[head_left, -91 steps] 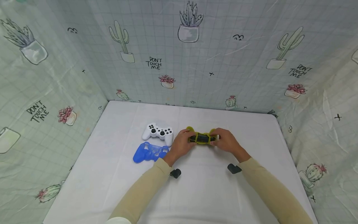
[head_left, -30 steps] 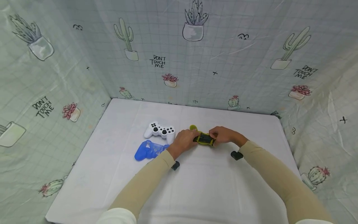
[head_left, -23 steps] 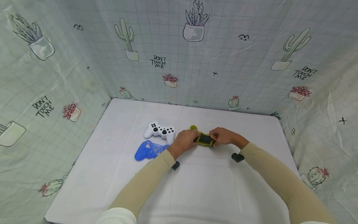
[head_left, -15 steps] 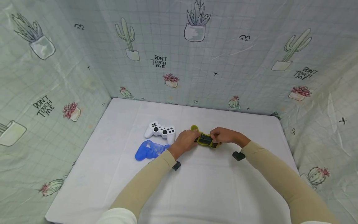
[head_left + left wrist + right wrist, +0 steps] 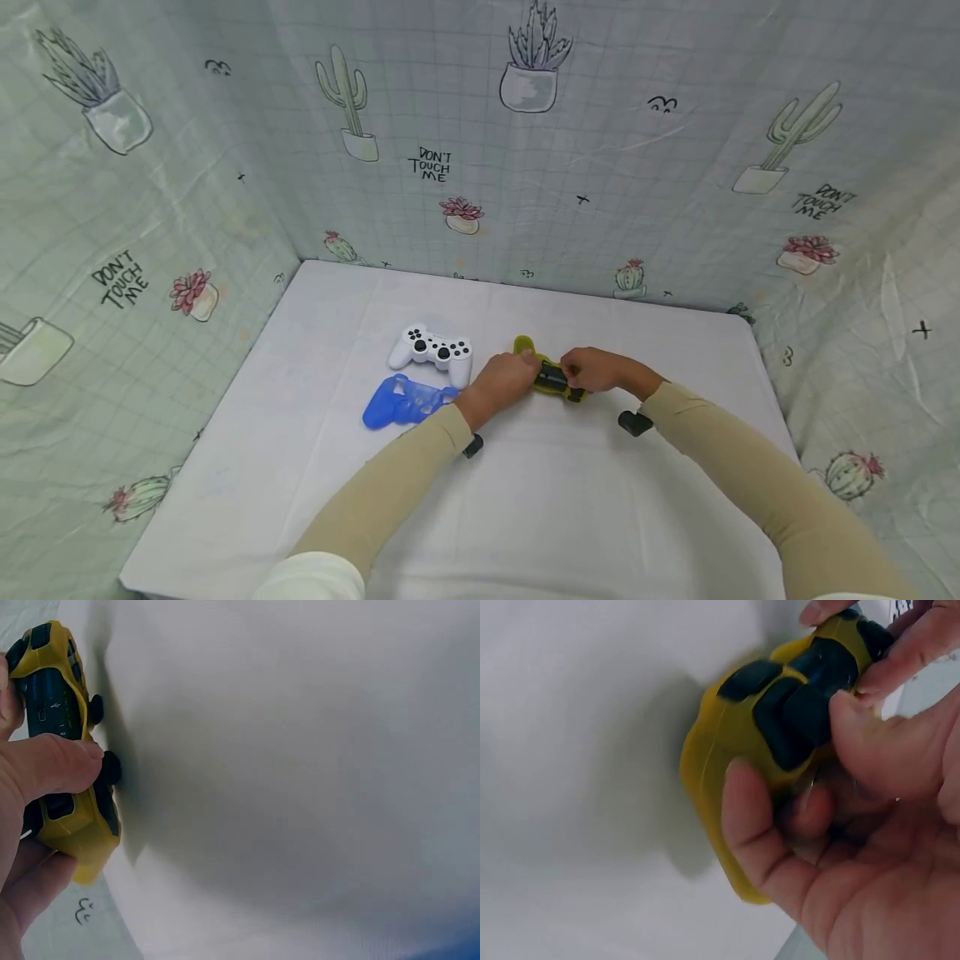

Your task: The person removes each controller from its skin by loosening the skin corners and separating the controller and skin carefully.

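Observation:
A black game controller (image 5: 551, 379) in a yellow silicone cover (image 5: 82, 844) is held between both hands just right of the table's middle. My left hand (image 5: 502, 385) grips its left end, the thumb lying across the edge near the thumbsticks in the left wrist view. At the other end, my right hand (image 5: 598, 369) pinches the cover and controller by the shoulder buttons (image 5: 784, 716), with fingers curled around the rim. The thumbsticks face the table. Left of the hands lie a white game controller (image 5: 432, 350) and a blue silicone cover (image 5: 401, 402).
The white table (image 5: 555, 508) carries all of these things. Patterned cloth (image 5: 480, 125) with cactus drawings hangs behind it and on both sides. Dark wrist cameras (image 5: 635, 423) stick out beneath the sleeves.
The covered controller has turned so its right end points nearer to me. My right hand has shifted its hold along that end, baring the shoulder buttons. The white controller and blue cover stay put.

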Tool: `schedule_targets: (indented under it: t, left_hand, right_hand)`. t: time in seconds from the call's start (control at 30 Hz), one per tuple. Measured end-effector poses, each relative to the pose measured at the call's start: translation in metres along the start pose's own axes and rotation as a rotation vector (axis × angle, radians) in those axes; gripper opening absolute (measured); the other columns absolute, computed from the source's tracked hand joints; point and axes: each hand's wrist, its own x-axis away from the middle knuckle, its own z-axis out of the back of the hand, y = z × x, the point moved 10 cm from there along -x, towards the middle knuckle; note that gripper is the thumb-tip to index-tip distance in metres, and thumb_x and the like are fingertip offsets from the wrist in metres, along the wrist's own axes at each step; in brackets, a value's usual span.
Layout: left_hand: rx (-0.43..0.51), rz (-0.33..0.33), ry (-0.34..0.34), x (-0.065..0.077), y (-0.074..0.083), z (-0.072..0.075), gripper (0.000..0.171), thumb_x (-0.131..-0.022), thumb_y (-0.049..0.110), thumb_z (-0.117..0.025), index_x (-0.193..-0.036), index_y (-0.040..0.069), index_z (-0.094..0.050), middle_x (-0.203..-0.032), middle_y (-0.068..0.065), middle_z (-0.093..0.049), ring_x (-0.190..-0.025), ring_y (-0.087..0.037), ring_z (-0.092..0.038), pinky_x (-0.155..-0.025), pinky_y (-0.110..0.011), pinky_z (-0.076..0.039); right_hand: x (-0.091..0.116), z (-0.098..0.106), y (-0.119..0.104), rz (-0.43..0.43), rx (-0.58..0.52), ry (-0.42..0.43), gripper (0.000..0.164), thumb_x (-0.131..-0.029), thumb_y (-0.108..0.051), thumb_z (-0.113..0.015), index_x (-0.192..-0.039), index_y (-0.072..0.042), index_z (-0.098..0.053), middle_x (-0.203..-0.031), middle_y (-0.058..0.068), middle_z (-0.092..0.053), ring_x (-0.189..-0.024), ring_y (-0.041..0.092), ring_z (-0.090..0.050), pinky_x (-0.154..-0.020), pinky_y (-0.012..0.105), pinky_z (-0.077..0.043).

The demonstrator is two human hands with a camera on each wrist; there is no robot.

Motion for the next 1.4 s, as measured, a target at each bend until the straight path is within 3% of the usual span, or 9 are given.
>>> schedule_targets:
  t: [0.13, 0.3, 0.53, 0.87, 1.17, 1.4]
  left_hand:
    - [-0.057, -0.047, 0.019, 0.002, 0.008, 0.004, 0.016, -0.098, 0.015, -0.070, -0.111, 0.010, -0.077, -0.105, -0.004, -0.077, -0.080, -0.018, -0.075, -0.067, -0.030, -0.063]
    - [-0.083, -0.084, -0.020, 0.000, 0.012, 0.001, 0.016, -0.098, 0.017, -0.069, -0.110, 0.010, -0.078, -0.102, -0.003, -0.077, -0.083, -0.016, -0.075, -0.070, -0.029, -0.064]
    - [-0.011, -0.069, -0.070, -0.004, 0.004, 0.002, 0.012, -0.094, 0.015, -0.075, -0.105, 0.012, -0.079, -0.098, -0.001, -0.079, -0.083, -0.015, -0.075, -0.075, -0.030, -0.064]
    - [0.064, -0.077, -0.140, -0.010, 0.000, -0.003, 0.022, -0.091, 0.019, -0.080, -0.113, 0.015, -0.079, -0.102, 0.000, -0.081, -0.089, -0.014, -0.075, -0.085, -0.030, -0.062]
    - [0.105, -0.064, -0.174, -0.012, -0.005, -0.002, 0.028, -0.088, 0.019, -0.082, -0.116, 0.016, -0.080, -0.106, 0.000, -0.080, -0.093, -0.015, -0.072, -0.088, -0.031, -0.061]
    - [0.113, -0.053, -0.189, -0.012, -0.007, -0.003, 0.034, -0.088, 0.023, -0.082, -0.122, 0.018, -0.078, -0.111, 0.000, -0.080, -0.096, -0.015, -0.072, -0.090, -0.030, -0.061]
  right_hand:
    - [0.002, -0.001, -0.004, 0.040, 0.043, 0.025, 0.024, -0.098, 0.004, -0.056, -0.078, -0.009, -0.053, -0.076, 0.000, -0.050, -0.074, 0.015, -0.050, -0.072, 0.029, -0.041]
    - [0.006, -0.004, -0.003, 0.079, 0.012, 0.035, 0.023, -0.099, 0.004, -0.055, -0.080, -0.008, -0.054, -0.080, -0.001, -0.052, -0.080, 0.015, -0.051, -0.076, 0.030, -0.041]
    - [0.017, -0.004, -0.007, 0.153, 0.044, 0.075, 0.024, -0.102, 0.001, -0.056, -0.080, -0.009, -0.054, -0.080, -0.001, -0.053, -0.081, 0.015, -0.049, -0.075, 0.030, -0.041]
    - [0.040, -0.003, -0.001, 0.227, 0.172, 0.239, 0.025, -0.102, 0.003, -0.057, -0.082, -0.012, -0.052, -0.080, -0.002, -0.048, -0.083, 0.014, -0.044, -0.075, 0.031, -0.039]
    - [0.052, -0.003, 0.008, 0.283, 0.159, 0.350, 0.021, -0.101, 0.002, -0.059, -0.084, -0.009, -0.054, -0.078, -0.004, -0.046, -0.079, 0.011, -0.039, -0.072, 0.029, -0.035]
    - [0.057, -0.003, 0.017, 0.270, 0.146, 0.370, 0.017, -0.100, -0.002, -0.064, -0.084, -0.008, -0.057, -0.079, -0.003, -0.050, -0.077, 0.010, -0.039, -0.070, 0.028, -0.035]
